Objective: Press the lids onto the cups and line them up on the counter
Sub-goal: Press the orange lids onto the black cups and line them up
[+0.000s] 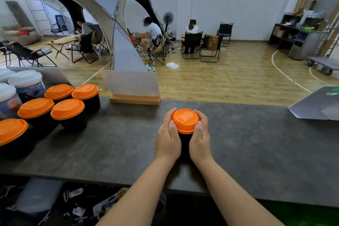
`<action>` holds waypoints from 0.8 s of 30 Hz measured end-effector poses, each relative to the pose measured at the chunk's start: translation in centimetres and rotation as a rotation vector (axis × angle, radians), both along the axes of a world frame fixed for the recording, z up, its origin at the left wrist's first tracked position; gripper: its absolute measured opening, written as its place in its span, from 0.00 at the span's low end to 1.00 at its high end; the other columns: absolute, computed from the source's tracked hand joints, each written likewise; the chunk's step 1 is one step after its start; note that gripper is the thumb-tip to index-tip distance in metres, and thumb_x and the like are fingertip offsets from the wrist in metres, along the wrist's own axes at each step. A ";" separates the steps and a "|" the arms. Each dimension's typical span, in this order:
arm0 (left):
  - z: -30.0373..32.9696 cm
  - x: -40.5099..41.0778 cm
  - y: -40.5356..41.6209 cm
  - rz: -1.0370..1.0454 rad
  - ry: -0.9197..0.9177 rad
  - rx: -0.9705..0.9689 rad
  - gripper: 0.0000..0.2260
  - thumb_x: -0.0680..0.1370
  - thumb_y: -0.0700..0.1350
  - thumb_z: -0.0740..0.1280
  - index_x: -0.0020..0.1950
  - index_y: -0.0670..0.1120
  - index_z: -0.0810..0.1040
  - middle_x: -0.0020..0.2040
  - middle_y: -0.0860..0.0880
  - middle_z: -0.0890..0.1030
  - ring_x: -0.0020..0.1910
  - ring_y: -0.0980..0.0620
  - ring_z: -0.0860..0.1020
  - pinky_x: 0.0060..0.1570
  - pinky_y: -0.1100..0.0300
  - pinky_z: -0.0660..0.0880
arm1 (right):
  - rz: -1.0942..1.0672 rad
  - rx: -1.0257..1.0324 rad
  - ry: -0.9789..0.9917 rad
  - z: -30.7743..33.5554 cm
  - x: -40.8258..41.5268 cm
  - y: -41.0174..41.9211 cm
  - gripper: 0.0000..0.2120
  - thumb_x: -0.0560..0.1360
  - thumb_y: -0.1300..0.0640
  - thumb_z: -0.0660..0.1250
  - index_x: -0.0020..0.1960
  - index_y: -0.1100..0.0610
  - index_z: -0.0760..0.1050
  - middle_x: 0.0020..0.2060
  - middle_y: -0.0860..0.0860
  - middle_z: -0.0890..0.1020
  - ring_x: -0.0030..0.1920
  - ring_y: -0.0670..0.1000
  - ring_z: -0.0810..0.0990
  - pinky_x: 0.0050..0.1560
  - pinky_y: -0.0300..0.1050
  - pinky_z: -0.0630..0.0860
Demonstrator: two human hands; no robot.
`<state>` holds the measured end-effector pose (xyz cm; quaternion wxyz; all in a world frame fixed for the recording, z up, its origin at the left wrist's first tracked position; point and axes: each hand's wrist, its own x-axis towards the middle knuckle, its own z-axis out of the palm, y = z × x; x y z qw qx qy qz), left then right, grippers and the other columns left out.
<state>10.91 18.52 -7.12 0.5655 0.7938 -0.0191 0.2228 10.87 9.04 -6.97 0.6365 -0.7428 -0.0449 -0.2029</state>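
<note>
Both hands wrap 1 black cup [185, 140] standing upright on the dark counter [256, 148], near its middle. The left hand [167, 138] curls round the cup's left side, fingers reaching up to the rim of the orange lid [185, 120], thumb lying along the lid's near-left edge. The right hand [200, 139] mirrors it on the right side, fingers curved round the far-right rim, thumb tip on the lid's near-right edge. Lid sits on top of the cup, looks level; can't tell if it's fully seated all round.

At the counter's left end, well apart from the hands, 5 more black cups w/ orange lids stand in a loose cluster: 2 at the back [59, 91] [85, 91], 2 in front of those [36, 107] [67, 109], and 1 nearest the camera [11, 131], partly cut by the frame edge. Just left of and behind them are white-lidded printed cups [27, 82].

A frosted sign panel in a wooden base [134, 99] stands at the counter's far edge, and a grey laptop [315, 108] lies at the right end
</note>
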 end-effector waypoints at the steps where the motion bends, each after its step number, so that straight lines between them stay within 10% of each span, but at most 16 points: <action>1: 0.1 0.0 -0.1 -0.001 -0.001 -0.001 0.25 0.79 0.57 0.46 0.71 0.54 0.70 0.64 0.52 0.78 0.61 0.53 0.77 0.61 0.52 0.74 | -0.009 -0.004 -0.006 0.0 0.0 0.1 0.23 0.76 0.39 0.45 0.64 0.45 0.65 0.53 0.39 0.74 0.52 0.29 0.74 0.48 0.23 0.67; 10: 0.0 0.2 0.0 0.018 -0.003 -0.032 0.21 0.82 0.54 0.48 0.72 0.54 0.69 0.64 0.54 0.77 0.61 0.56 0.76 0.60 0.59 0.73 | 0.010 0.030 0.034 0.3 -0.2 -0.2 0.15 0.78 0.45 0.46 0.60 0.44 0.67 0.52 0.39 0.76 0.51 0.31 0.75 0.48 0.25 0.69; 15: 0.4 0.0 0.6 0.126 -0.008 -0.189 0.14 0.85 0.55 0.51 0.61 0.58 0.75 0.48 0.59 0.81 0.51 0.56 0.80 0.48 0.67 0.72 | -0.022 0.018 0.020 -0.1 -0.6 -0.4 0.11 0.80 0.45 0.49 0.56 0.43 0.67 0.51 0.45 0.79 0.51 0.41 0.77 0.50 0.30 0.70; 24: -0.1 0.0 0.2 -0.010 0.028 -0.075 0.22 0.80 0.59 0.46 0.71 0.61 0.68 0.63 0.53 0.79 0.60 0.54 0.77 0.61 0.54 0.75 | -0.004 -0.047 0.025 -0.4 -0.3 -0.5 0.17 0.78 0.46 0.48 0.64 0.41 0.67 0.58 0.44 0.75 0.59 0.40 0.74 0.59 0.36 0.70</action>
